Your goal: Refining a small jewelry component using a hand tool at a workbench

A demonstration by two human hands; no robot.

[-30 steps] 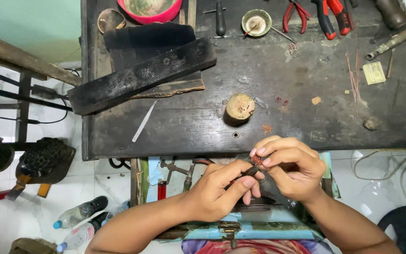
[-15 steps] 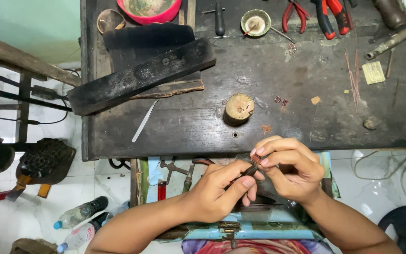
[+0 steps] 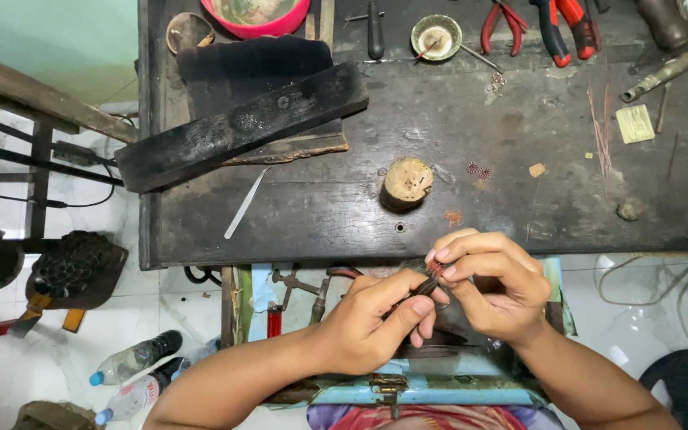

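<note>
Head view, lower centre: the left hand [image 3: 376, 322] grips a dark tool [image 3: 421, 288], maybe pliers. Its tip meets a tiny reddish piece [image 3: 437, 267] pinched by the right hand [image 3: 494, 285], below the dark workbench [image 3: 519, 199].

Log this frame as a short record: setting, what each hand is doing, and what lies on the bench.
setting: dark workbench, seen from above
left hand: grip on a thin dark tool, tip meeting the right hand
right hand: fingertips pinch a tiny reddish piece
bench middle: small wooden stump, pale metal strip
bench far edge: red-handled pliers, small round dish, pink bowl
bench left: black blocks
</note>
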